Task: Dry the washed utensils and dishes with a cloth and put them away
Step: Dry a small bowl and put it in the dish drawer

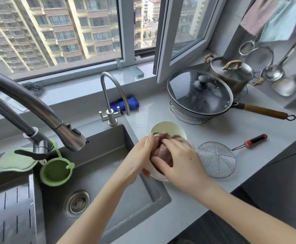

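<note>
Sink [108, 161] at left, not in play. L hand [140, 159] sits over the sink's right rim, fingers curled round the left wall and rim of the bowl [168, 128], thumb at the rim: clamped on it. Bowl is white, looks ceramic, at the counter [214, 131] left edge, just beside the sink and toward the front edge; can't tell if its base rests on the counter or if it's lifted. Handling, my call: stiff, fairly heavy for its size, chips or breaks if dropped, slick while damp, so hold by rim + outer wall w/ thumb hooked over, as L hand does. Round, so no real long axis; mouth faces up and tips a bit toward the person, far inner wall showing. Cloth [161, 152], pinkish-brown, soft, bunched inside the bowl. R hand [184, 162] is on top, fingers and thumb closed round the wad, pressing it into the bowl. Wire skimmer [215, 159] lies flat just right of the bowl, handle pointing to the counter's right edge; light, stiff, take by the handle.
</note>
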### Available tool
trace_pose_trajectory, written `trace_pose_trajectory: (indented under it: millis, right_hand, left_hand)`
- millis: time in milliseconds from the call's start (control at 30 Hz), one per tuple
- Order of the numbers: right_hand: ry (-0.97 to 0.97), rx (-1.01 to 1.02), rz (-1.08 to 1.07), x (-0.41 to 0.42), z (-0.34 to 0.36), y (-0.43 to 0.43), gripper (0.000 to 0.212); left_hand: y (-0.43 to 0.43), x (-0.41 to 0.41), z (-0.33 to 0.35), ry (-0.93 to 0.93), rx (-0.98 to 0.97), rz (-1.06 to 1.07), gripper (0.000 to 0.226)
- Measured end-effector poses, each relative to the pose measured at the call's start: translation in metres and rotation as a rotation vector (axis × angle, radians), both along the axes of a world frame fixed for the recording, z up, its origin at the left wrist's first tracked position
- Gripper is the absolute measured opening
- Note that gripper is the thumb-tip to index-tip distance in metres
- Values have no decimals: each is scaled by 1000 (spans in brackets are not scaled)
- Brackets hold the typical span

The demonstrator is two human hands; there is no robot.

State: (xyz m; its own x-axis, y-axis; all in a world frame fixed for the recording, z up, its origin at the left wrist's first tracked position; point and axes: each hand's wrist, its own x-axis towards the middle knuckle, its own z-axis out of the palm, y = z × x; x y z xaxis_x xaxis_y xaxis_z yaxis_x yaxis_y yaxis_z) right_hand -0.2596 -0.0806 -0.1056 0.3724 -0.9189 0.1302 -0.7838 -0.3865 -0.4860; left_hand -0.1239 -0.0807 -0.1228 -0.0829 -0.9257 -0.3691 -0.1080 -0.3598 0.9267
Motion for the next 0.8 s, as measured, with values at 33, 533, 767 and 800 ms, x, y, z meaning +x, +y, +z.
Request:
trace_pose_trajectory:
  millis: [33,533,767,800]
  right_hand:
    - [-78,83,2,3,-2,-1,37]
    - [40,121,488,-2,11,-23,9]
    - [-224,731,433,-14,34,-17,16]
    - [-310,746,376,-16,39,-18,17]
  left_hand:
    - [-1,-3,-2,5,-18,27,42]
    - [-9,19,9,132,272,-43,51]
    - [-4,17,-3,181,338,-158,51]
    - [-4,15,-2,195,320,-168,52]
